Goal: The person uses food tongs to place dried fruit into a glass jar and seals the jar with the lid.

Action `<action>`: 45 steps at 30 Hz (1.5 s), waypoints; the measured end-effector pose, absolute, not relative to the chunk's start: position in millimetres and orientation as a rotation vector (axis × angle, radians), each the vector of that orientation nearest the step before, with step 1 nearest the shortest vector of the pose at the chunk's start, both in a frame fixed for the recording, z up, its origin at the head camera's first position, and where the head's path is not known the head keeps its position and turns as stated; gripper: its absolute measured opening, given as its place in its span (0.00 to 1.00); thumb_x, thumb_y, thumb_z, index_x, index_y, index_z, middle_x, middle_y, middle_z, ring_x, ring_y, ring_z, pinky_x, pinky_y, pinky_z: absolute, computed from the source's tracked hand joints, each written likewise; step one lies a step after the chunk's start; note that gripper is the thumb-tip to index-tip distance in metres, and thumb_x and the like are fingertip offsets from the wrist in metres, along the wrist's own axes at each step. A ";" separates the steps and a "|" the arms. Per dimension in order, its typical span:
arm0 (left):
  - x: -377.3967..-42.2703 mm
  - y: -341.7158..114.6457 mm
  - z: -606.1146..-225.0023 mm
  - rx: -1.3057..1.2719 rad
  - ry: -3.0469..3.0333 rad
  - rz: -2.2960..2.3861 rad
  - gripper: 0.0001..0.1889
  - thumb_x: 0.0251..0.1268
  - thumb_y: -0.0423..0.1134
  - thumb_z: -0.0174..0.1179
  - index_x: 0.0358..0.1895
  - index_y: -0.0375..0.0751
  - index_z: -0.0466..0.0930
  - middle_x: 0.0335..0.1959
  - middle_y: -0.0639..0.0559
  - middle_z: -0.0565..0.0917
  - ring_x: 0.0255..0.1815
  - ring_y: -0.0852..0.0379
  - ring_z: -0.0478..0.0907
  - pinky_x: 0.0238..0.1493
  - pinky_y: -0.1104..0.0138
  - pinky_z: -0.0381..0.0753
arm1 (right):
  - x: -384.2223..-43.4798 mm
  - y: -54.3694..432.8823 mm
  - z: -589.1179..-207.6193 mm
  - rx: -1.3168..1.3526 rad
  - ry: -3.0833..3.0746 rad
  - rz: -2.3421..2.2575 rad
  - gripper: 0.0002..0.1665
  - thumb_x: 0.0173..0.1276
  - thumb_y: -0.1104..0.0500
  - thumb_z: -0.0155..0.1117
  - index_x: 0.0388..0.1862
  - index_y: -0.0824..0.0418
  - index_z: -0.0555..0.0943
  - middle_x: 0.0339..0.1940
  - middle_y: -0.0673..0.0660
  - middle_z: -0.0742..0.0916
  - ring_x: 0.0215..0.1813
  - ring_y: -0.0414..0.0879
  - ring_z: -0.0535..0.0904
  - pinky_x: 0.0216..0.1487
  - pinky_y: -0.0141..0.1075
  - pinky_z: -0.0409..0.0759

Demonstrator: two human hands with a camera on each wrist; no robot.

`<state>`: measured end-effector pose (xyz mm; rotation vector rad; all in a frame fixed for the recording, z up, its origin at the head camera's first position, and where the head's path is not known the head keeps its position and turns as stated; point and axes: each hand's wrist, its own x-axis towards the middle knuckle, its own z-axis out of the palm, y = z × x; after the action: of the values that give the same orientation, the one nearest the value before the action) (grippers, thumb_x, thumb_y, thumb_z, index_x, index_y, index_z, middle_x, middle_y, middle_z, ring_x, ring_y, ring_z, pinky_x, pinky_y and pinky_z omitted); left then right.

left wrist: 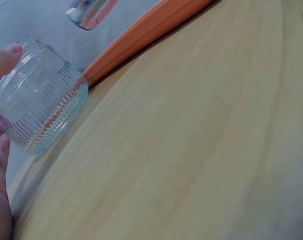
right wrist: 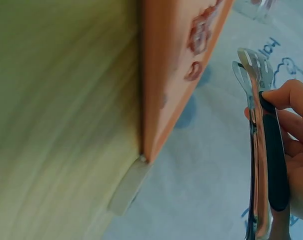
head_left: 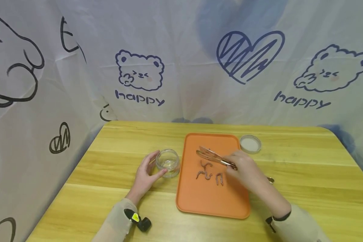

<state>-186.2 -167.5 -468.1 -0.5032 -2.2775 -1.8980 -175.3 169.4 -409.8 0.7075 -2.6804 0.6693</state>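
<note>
- A pale cloth (head_left: 181, 67) with inked bears, hearts and the word "happy" runs left of the orange tray and also behind it.
- Left of the tray, low down, the left sleeve (head_left: 116, 220) rests over the bench (head_left: 305, 174), with a black device (head_left: 143, 224) strapped at its cuff.
- Left of the tray, the left hand (head_left: 143, 178) grasps the glass jar, thumb on one side and fingers curled about the other.
- The glass jar (head_left: 167, 164) stands just beside the tray's left edge; it is clear, ribbed around its wall and uncovered at the top.
- The orange tray (head_left: 211, 203) lies flat on the bench, longer from front to back than across.
- On the tray, about its middle, lie several brownish, worm-like strips (head_left: 207, 176), some curled and some nearly straight, a few close together.
- Over the tray's back half, the coppery metal tongs (head_left: 216, 158) point leftward above the strips; whether their tips pinch anything is unclear.
- Over the tray's right edge, the right hand (head_left: 241, 168) grasps the tongs, thumb pressed near a dark grip.
- A round lid (head_left: 250, 144) lies just right of the tray's back corner.
- Right of the tray, a small shiny metal end (head_left: 270, 180) shows past the right forearm, the rest hidden.
</note>
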 end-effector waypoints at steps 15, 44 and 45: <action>-186.7 -168.4 -470.5 -0.520 -2.285 -1.851 0.35 0.54 0.26 0.68 0.66 0.28 0.62 0.66 0.35 0.65 0.68 0.43 0.62 0.68 0.60 0.64 | -166.4 198.2 -422.9 0.731 -2.740 0.576 0.13 0.52 0.70 0.69 0.39 0.65 0.86 0.26 0.49 0.79 0.31 0.43 0.69 0.25 0.32 0.72; -186.7 -168.0 -467.8 -0.505 -2.288 -1.865 0.34 0.55 0.26 0.67 0.66 0.27 0.63 0.65 0.35 0.66 0.67 0.41 0.63 0.68 0.58 0.65 | -164.2 197.8 -430.3 0.759 -2.727 0.549 0.12 0.52 0.71 0.70 0.37 0.65 0.86 0.28 0.51 0.82 0.32 0.42 0.73 0.27 0.31 0.77; -186.8 -168.1 -467.8 -0.506 -2.287 -1.866 0.34 0.55 0.26 0.67 0.66 0.27 0.63 0.65 0.35 0.66 0.67 0.41 0.63 0.68 0.58 0.65 | -164.1 197.8 -430.1 0.758 -2.725 0.554 0.11 0.52 0.71 0.70 0.37 0.65 0.86 0.28 0.51 0.82 0.32 0.42 0.73 0.27 0.31 0.78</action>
<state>-186.8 -168.1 -467.8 -0.5055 -2.2867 -1.8663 -164.1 197.8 -430.1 0.7581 -2.7251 0.5537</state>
